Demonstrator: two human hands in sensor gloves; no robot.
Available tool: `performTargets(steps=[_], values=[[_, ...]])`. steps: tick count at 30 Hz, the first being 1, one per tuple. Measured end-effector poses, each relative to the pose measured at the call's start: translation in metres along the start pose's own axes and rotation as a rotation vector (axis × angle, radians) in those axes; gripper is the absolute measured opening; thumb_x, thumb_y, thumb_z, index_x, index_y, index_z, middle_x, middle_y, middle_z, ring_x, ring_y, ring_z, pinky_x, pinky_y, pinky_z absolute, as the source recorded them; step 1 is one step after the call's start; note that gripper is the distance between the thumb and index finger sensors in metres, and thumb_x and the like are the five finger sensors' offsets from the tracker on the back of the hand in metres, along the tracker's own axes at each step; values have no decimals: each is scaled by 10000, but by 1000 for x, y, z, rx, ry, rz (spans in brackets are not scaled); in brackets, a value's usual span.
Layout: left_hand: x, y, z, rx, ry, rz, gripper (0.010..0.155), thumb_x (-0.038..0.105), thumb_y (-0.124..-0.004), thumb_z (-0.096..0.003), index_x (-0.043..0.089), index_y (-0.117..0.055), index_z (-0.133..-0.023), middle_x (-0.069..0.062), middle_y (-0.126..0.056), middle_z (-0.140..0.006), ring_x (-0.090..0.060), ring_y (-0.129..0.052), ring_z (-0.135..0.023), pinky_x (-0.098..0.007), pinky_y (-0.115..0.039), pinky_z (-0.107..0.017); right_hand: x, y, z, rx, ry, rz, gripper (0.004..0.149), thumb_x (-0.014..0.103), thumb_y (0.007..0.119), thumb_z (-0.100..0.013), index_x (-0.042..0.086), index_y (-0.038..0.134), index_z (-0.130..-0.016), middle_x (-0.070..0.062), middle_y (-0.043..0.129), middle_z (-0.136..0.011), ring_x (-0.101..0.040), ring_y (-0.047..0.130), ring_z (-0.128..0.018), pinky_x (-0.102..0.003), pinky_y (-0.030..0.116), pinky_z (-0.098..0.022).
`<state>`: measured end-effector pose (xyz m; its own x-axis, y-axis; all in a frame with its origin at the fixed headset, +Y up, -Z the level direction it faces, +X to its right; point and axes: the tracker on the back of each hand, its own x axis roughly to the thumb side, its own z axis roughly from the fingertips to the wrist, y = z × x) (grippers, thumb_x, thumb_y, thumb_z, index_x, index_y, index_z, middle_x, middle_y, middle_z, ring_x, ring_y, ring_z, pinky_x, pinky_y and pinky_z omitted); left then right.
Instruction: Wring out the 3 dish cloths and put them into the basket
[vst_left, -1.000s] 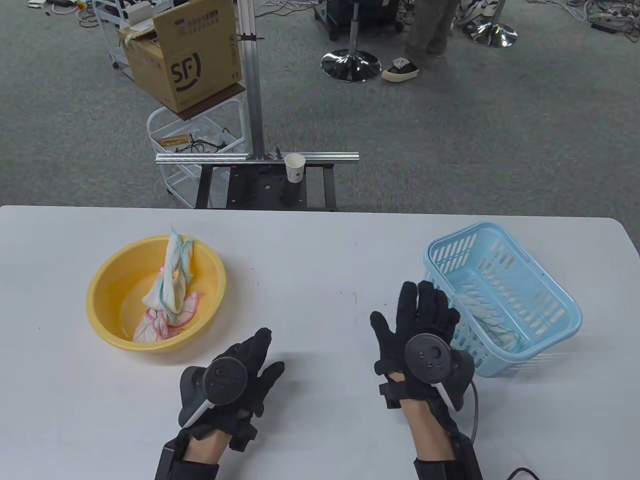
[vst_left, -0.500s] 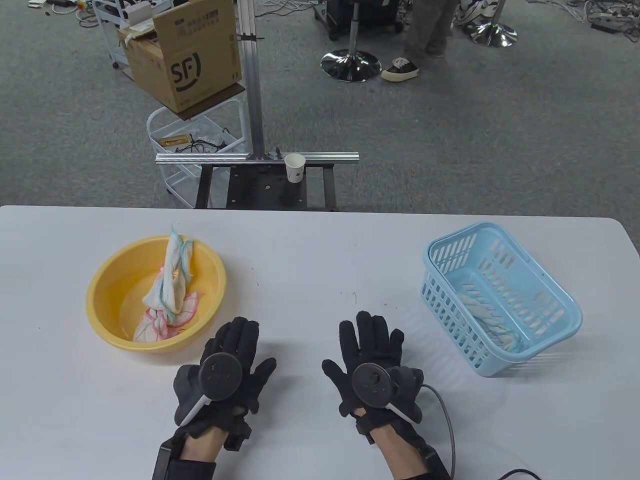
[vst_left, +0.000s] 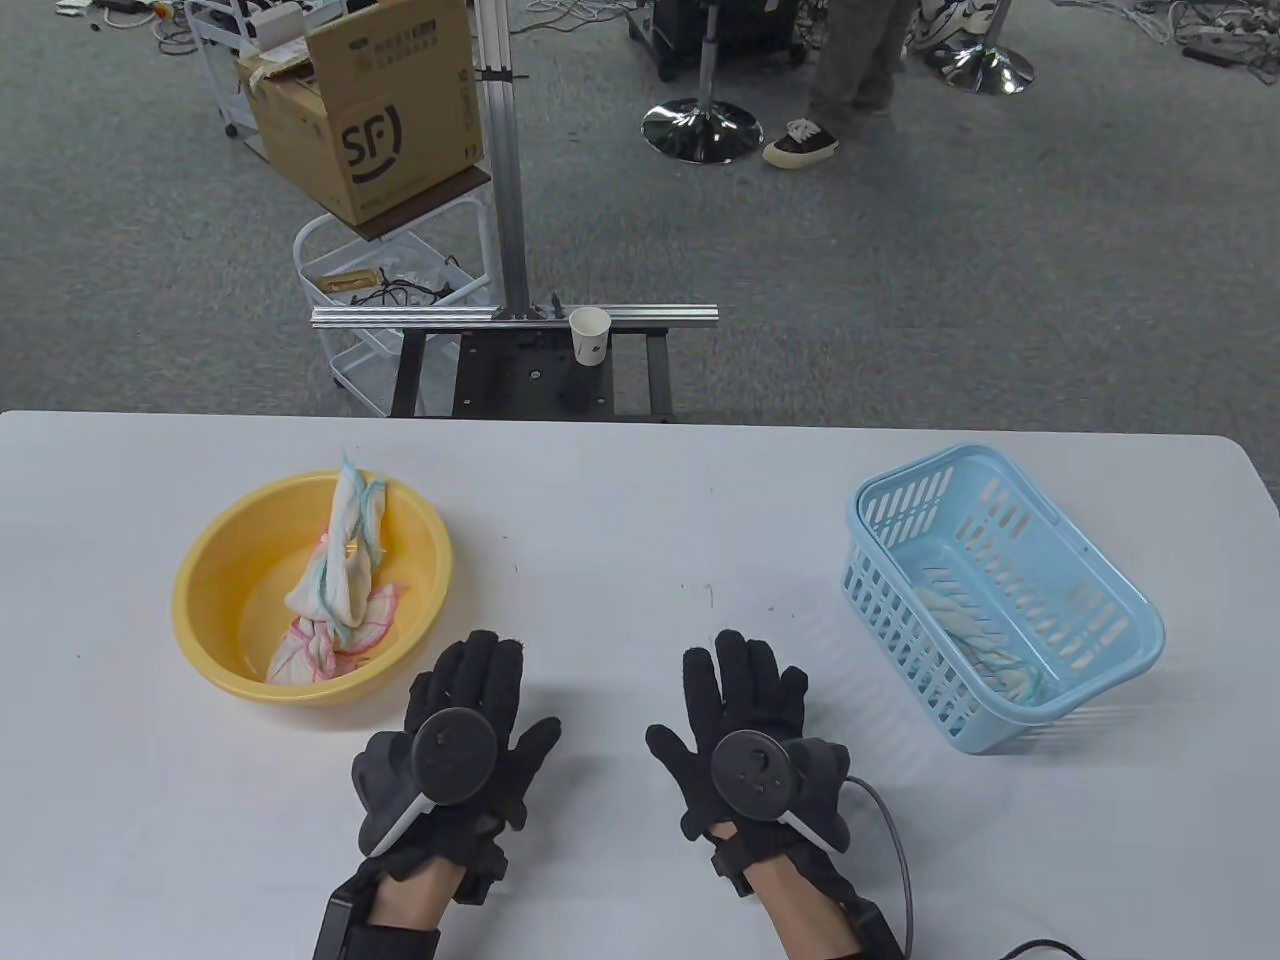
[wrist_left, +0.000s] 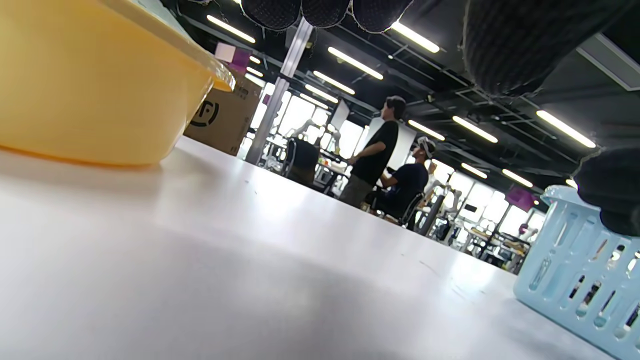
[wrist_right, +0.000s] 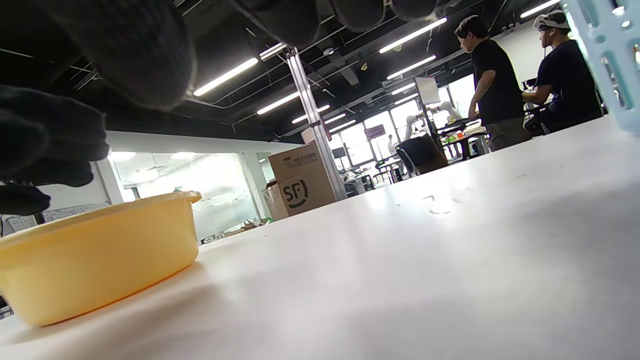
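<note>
Beyond my white counter (vst_left: 620, 500) lies grey carpet (vst_left: 950, 300), a cardboard box (vst_left: 375, 110) on a cart, and ceiling strip lights (wrist_left: 355, 62).

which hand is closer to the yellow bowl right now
Left. The left hand lies open on the white table just off the near right rim of the round yellow plastic bowl. The right hand lies farther right, between bowl and light blue plastic basket.

A round yellow plastic basin (vst_left: 215, 600) holds white cloths edged in teal (vst_left: 340, 560) and pink (vst_left: 300, 655). The slatted plastic basket (vst_left: 1120, 600) is pale blue, the tabletop (vst_left: 640, 520) white, the gloves (vst_left: 480, 690) black.
</note>
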<state>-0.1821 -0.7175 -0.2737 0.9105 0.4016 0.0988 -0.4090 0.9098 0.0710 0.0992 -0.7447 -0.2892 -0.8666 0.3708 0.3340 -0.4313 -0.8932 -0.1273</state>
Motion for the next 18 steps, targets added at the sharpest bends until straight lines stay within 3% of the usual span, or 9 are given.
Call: performTargets(steps=[7,13,18], values=[[-17,39,-20,8,123,74,913,635,-792,-442,346,-287,-1145,94,-237,-1200,-275,-310,-1167,-591,-327,-831,0,1,-1,-5,-3,-17,817,618,750,-519,166,392,-1098,-202,301,-1158,-509,313,-1061,-749,286,-688],[-61,77,-53,-96,296,225,940,589,-809,-457,359,-205,-1139,105,-158,-1194,-271,-212,-1175,-586,-297,-834,-1,0,-1,0,7,-34,812,611,751,-522,162,395,-1097,-207,310,-1156,-511,325,-1059,-749,296,-689],[-104,88,-72,-155,429,244,948,556,-827,-461,371,-184,-1132,118,-145,-1190,-263,-191,-1173,-578,-293,-833,-1,0,-1,6,-1,-27,811,606,753,-522,158,395,-1096,-203,316,-1156,-513,333,-1058,-750,302,-689]])
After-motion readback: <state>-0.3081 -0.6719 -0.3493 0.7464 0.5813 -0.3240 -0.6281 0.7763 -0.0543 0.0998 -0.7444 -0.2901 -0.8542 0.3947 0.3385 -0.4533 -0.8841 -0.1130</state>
